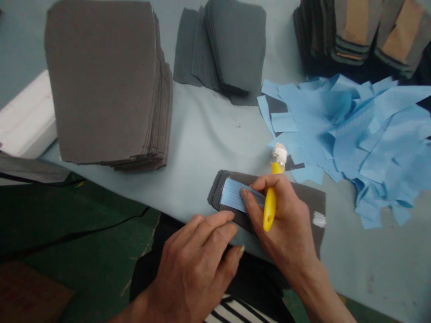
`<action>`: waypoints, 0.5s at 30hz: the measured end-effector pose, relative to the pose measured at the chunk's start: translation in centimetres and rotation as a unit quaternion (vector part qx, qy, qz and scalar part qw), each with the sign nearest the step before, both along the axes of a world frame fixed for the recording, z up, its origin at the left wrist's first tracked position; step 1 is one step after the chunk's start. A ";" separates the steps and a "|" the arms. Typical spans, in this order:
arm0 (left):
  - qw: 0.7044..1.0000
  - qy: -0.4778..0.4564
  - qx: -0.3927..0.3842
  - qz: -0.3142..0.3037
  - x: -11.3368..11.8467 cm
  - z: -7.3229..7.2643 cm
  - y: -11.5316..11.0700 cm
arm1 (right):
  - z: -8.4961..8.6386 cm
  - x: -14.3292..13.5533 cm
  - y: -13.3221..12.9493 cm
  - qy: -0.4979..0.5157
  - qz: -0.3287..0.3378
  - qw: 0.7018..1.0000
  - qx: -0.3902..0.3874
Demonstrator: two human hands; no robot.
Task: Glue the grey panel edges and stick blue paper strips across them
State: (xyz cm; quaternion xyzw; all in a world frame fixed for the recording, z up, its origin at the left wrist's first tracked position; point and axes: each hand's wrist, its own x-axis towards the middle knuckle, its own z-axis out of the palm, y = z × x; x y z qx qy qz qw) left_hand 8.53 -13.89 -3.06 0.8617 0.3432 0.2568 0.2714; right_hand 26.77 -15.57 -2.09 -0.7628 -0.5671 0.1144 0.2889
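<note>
My right hand (286,220) grips a yellow-handled brush (270,204), its white-coated bristles pointing up and away from me. Under that hand's thumb and fingers lies a blue fabric strip (234,194), flat on a dark grey fabric piece (308,195). A white smear (319,219) marks the right end of the grey piece, and its left end shows a layered, darker edge. My left hand (198,255) is open, palm down, with its fingertips at the near edge of the grey piece. The right hand hides part of the strip and the piece.
A tall stack of brown-grey fabric pieces (104,85) stands at left, beside a white block-like object (28,119). Dark grey pieces (235,45) are stacked at the back. Loose blue strips (350,125) are heaped at right, below dark stacks with tan strips (357,20). The table's (208,134) near edge runs diagonally.
</note>
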 end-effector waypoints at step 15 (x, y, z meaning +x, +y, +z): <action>1.000 -0.004 -0.005 0.000 0.1 -0.1 0.3 | 0.0 0.2 -0.5 0.105 -0.038 0.994 -0.014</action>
